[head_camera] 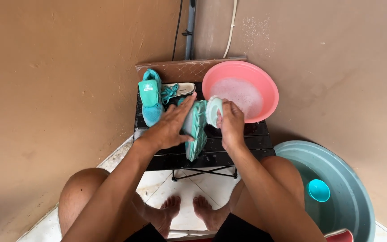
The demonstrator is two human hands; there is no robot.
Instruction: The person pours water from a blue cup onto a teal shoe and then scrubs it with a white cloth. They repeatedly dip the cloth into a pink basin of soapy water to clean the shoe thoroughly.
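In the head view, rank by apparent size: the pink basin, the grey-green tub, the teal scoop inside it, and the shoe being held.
1. Grey-green tub, though cut off by the frame.
2. Pink basin.
3. Held shoe.
4. Teal scoop.
The tub sits lower, so its true lead is unsure.

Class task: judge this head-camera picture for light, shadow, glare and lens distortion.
Head view: soft, even light, no harsh glare; faint sheen on the wet black table; shadow beneath it over the tiles; wide-lens bending curves the walls; left hand, right hand and teal shoe stay fairly sharp.
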